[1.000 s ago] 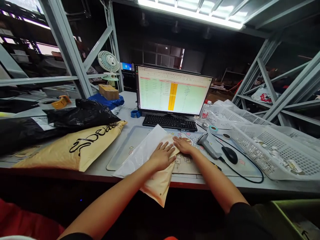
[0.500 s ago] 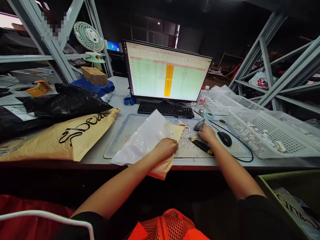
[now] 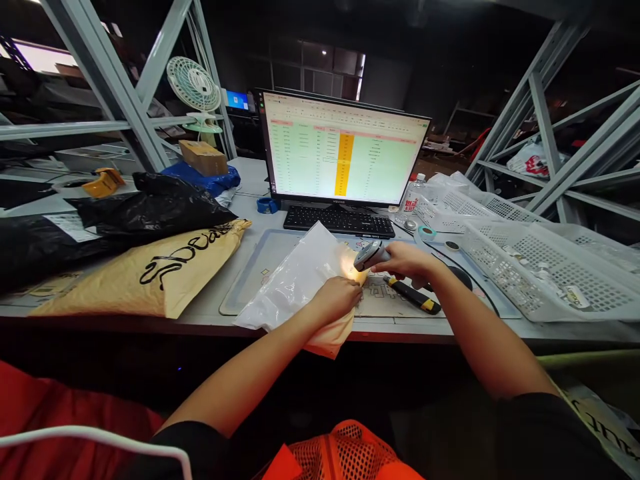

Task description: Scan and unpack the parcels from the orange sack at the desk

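In my right hand is a grey barcode scanner, its head tilted down and left. Its light falls on the upper right part of a yellowish mailer. A glossy white plastic bag lies with that mailer at the front of the desk mat. My left hand is closed at their right edge, gripping the mailer; the fingertips are partly hidden. Just below my right hand rests a black and yellow utility knife on the mat.
A monitor and keyboard stand behind the mat. Stuffed tan and black bags fill the left side. White plastic baskets stand on the right. A mouse sits partly behind my right forearm.
My right hand has lifted the scanner off the mat and brought it left over the mailer, and its light now shines. My left hand keeps its grip. The view has shifted slightly.
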The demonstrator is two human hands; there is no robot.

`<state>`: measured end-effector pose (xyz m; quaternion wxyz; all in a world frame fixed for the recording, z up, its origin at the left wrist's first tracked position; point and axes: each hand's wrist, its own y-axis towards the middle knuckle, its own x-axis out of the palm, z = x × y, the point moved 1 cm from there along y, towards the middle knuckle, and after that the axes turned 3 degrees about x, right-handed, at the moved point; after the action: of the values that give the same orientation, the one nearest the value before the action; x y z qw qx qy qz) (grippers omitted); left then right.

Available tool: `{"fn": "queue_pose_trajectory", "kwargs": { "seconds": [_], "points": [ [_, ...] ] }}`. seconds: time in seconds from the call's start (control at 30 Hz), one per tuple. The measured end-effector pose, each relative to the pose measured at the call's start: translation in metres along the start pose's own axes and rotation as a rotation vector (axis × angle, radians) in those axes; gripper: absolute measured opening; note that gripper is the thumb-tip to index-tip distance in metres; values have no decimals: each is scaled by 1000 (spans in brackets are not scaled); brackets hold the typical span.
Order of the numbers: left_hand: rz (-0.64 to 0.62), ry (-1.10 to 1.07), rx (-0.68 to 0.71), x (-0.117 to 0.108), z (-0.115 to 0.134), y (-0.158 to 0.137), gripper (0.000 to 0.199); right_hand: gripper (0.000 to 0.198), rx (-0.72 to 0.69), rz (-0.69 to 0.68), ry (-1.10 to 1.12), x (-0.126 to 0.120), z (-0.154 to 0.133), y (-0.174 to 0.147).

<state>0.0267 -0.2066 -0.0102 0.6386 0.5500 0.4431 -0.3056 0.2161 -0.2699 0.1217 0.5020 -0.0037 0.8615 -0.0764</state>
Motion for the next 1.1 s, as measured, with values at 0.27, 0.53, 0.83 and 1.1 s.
{"fn": "queue_pose_trajectory", "kwargs": {
  "seconds": [0.27, 0.53, 0.83, 1.1],
  "points": [
    [470, 77, -177, -48, 2, -19, 39, 34, 158, 239, -265, -11, 40, 32],
    [-50, -35, -359, -70, -46, -144, 86, 43, 379, 430, -417, 1, 104, 43],
    [19, 67, -663, -43, -107, -241, 80, 46, 306, 554, -405, -13, 57, 95],
    [85, 87, -672, -37, -112, -245, 75, 73, 283, 651, -280, 70, 18, 191]
  ]
}}
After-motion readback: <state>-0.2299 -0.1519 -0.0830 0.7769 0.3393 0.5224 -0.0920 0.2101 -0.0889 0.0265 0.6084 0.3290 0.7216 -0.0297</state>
